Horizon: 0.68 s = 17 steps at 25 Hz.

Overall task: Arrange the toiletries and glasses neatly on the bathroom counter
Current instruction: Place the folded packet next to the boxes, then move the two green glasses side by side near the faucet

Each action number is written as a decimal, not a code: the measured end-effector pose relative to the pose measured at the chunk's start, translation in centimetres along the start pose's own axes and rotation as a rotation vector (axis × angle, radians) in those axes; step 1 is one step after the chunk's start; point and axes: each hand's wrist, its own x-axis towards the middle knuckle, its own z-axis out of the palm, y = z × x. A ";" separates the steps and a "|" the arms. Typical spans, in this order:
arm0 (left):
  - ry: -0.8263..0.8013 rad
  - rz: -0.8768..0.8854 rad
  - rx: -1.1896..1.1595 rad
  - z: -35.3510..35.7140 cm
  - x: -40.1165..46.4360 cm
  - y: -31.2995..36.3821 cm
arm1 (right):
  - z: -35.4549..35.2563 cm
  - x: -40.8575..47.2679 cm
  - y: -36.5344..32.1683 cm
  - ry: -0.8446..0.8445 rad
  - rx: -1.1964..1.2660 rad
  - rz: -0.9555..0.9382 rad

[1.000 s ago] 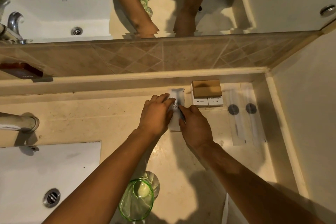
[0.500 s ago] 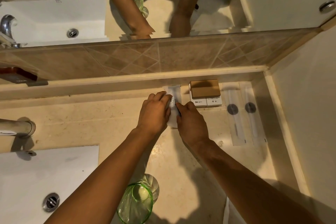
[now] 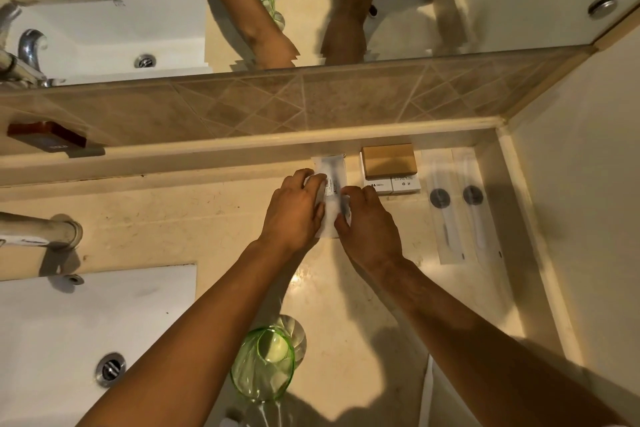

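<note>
Since a moment ago both hands have nudged the white sachet (image 3: 330,180) slightly farther toward the back ledge. Nearest stands a green glass (image 3: 263,362) on the counter (image 3: 207,218). Beyond it, the left hand (image 3: 294,211) and right hand (image 3: 369,225) pinch the sachet's sides, its long axis running near-to-far, just left of the brown box (image 3: 388,160).

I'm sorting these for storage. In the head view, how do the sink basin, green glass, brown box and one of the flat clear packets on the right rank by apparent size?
1. sink basin
2. green glass, though it sits nearest the camera, so its rank is unsure
3. clear packet and brown box: look alike in area, not ranked
</note>
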 end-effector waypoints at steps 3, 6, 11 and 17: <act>-0.006 -0.017 -0.006 -1.0 -2.2 0.6 | -0.7 -2.4 0.1 0.012 0.091 0.044; -0.009 -0.051 -0.035 -2.3 -5.0 0.5 | -1.0 -6.2 0.4 -0.038 0.197 0.008; 0.043 -0.223 -0.180 -6.0 -11.9 -0.3 | -0.6 -13.5 1.0 -0.211 0.267 -0.093; -0.019 -0.546 -0.419 -6.8 -22.6 -2.3 | 1.3 -17.7 -0.1 -0.453 0.186 -0.265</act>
